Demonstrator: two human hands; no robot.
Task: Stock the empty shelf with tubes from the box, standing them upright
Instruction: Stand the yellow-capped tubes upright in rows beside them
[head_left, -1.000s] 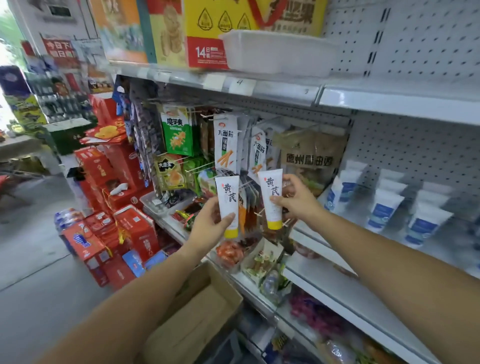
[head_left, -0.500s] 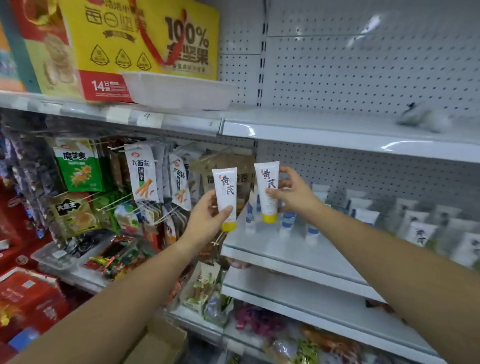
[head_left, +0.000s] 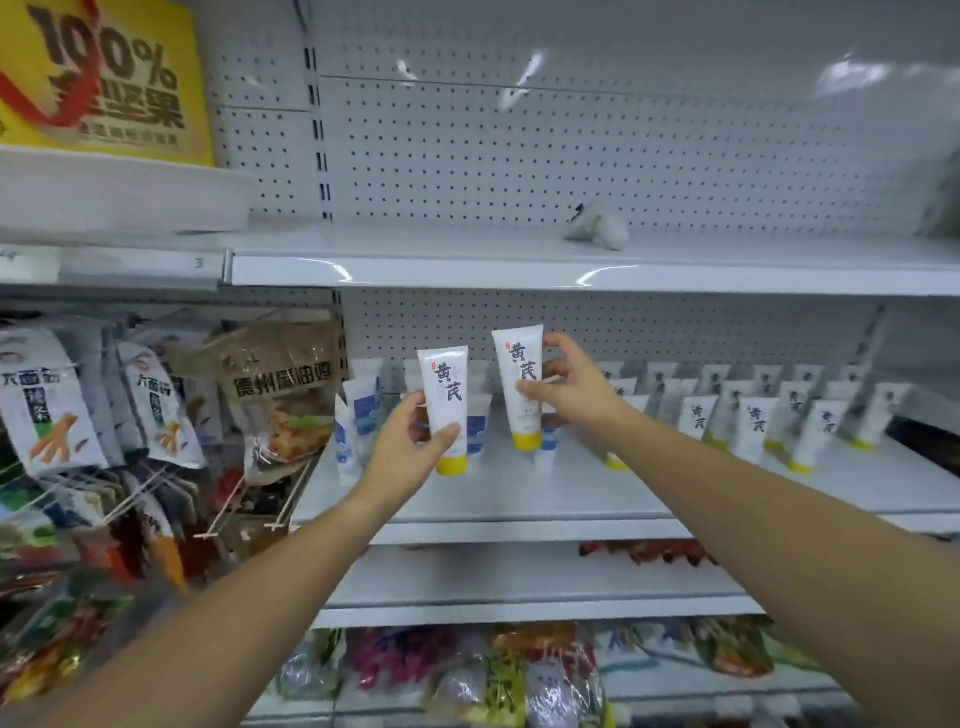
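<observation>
**Two tubes held cap-down over the shelf, ready for placing**

The left hand (head_left: 410, 441) gripped one white tube (head_left: 445, 397) low on its body. Its thumb (head_left: 448, 431) was curled across the front just above the yellow cap, and the fingers were wrapped behind. The right hand (head_left: 576, 389) pinched a second tube (head_left: 521, 382) at mid-height along its right edge, with the thumb on the printed face and the fingertips (head_left: 553, 340) curled over from behind. Neither hand was open, and each held one tube. Both tubes were near upright with their caps down. They were raised clear of the shelf (head_left: 519, 501) in front of a cluster of blue-labelled tubes (head_left: 363, 405). The left tube was a little lower and nearer the camera. To the right stood rows of matching yellow-capped tubes (head_left: 753, 421). Hanging snack packets (head_left: 47, 400) filled the bay to the left. The box was out of view.

The step in hand was judged to be the set-down. It would probably go best if each tube came straight down onto bare shelf beside the standing rows, with the flat cap meeting the surface squarely. The fingers should open only once the tube stands by itself. The left hand's low grip would put the fingers close to the shelf at contact, so sliding them higher first might help. Standing tubes nearby looked easy to topple, so a slow, vertical approach seemed wise.
</observation>
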